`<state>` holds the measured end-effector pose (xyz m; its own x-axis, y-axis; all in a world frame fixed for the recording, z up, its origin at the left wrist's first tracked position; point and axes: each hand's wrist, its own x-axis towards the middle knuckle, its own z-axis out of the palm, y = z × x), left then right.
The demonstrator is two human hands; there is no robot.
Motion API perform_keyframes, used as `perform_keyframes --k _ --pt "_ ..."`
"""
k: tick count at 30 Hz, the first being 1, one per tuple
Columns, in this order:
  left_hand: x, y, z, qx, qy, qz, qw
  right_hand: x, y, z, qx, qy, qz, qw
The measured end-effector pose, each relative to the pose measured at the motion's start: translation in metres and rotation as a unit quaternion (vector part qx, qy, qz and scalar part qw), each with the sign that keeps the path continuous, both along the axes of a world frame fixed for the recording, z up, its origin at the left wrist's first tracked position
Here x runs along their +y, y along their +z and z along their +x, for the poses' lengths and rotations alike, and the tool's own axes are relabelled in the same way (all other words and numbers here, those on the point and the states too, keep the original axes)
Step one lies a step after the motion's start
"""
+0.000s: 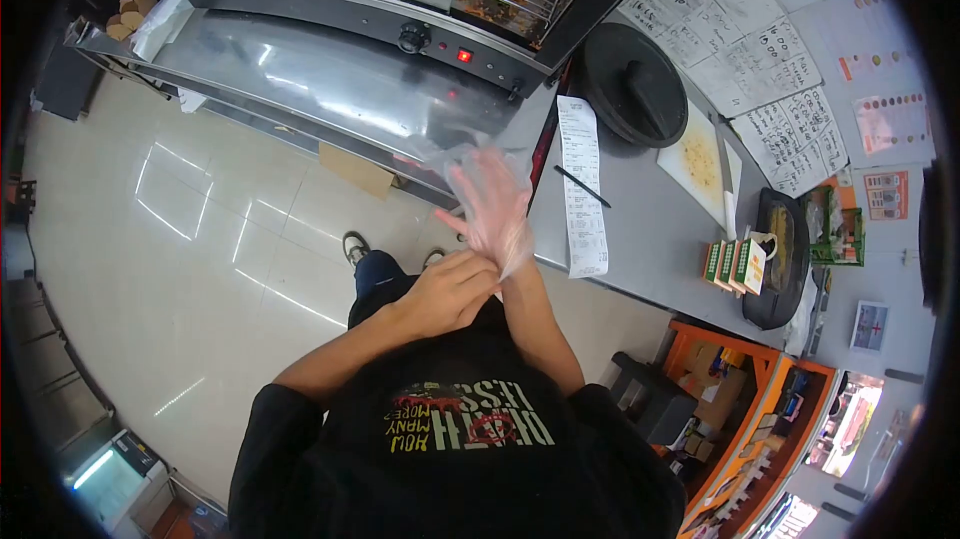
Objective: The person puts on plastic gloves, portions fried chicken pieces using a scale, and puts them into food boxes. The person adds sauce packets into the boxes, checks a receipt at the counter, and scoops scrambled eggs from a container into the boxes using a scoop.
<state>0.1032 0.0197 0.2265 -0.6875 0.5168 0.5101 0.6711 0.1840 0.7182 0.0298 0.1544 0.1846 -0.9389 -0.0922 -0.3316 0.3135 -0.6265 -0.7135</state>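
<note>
A clear disposable plastic glove [514, 244] covers my right hand [488, 194], whose fingers are spread apart and stretched forward. Loose film sticks out beyond its fingertips. At the right wrist, my left hand [452, 287] is closed with its fingers pinching the glove's cuff. The left hand is bare. Both hands are in front of my chest, close to the edge of the steel counter. To their right, a long printed receipt [583, 174] lies on the grey counter with a black pen [582, 186] across it.
A heated display cabinet [350, 14] with a lit red switch stands ahead. On the right counter [640, 209] are a black lidded pan [630, 84], a cutting board [697, 169] with a knife [727, 184], small boxes [735, 266] and a black tray [778, 259]. Orange shelving [760, 369] stands below right.
</note>
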Motion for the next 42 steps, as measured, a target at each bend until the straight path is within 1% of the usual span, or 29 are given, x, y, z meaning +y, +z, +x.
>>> perform_keyframes --k 6,13,21,26,29,32,34,35,36,37,39,41,42 --pt "-0.002 0.022 -0.004 -0.001 -0.03 0.011 0.999 0.005 0.006 -0.005 0.009 0.001 -0.008 1.0" --pt "-0.01 0.025 -0.004 0.002 -0.039 -0.01 0.999 -0.008 0.005 -0.017 0.008 0.013 0.009 1.0" --pt "-0.03 -0.019 -0.008 0.0 -0.031 -0.067 0.997 -0.042 -0.003 -0.029 0.004 0.025 0.045 0.999" --pt "-0.03 -0.025 -0.005 -0.034 -0.059 -0.07 0.995 -0.044 0.0 -0.039 0.01 0.03 0.06 0.998" --pt "-0.033 -0.029 -0.014 -0.036 -0.084 -0.07 0.993 -0.044 0.004 -0.046 0.019 0.037 0.094 0.995" --pt "-0.039 -0.028 -0.028 -0.029 -0.097 -0.063 0.993 -0.046 0.007 -0.054 0.019 0.051 0.181 0.982" --pt "-0.041 -0.027 -0.035 -0.034 -0.12 -0.079 0.989 -0.048 0.002 -0.06 0.021 0.092 0.351 0.931" --pt "-0.044 -0.029 -0.036 -0.02 -0.127 -0.079 0.989 -0.051 -0.011 -0.067 0.07 0.114 0.459 0.879" --pt "-0.048 -0.031 -0.041 -0.005 -0.133 -0.079 0.988 -0.055 -0.034 -0.078 0.188 0.102 0.568 0.795" --pt "-0.052 -0.027 -0.048 0.007 -0.098 -0.056 0.994 -0.056 -0.013 -0.079 0.298 0.035 0.608 0.735" --pt "-0.064 -0.011 -0.06 0.025 -0.032 -0.009 0.999 -0.063 0.055 -0.107 0.342 -0.09 0.647 0.676" --pt "-0.079 0.016 -0.09 -0.048 0.069 0.067 0.994 -0.074 0.118 -0.145 0.367 -0.219 0.672 0.605" --pt "-0.087 0.027 -0.108 -0.086 0.118 0.106 0.984 -0.084 0.134 -0.169 0.37 -0.26 0.685 0.571"
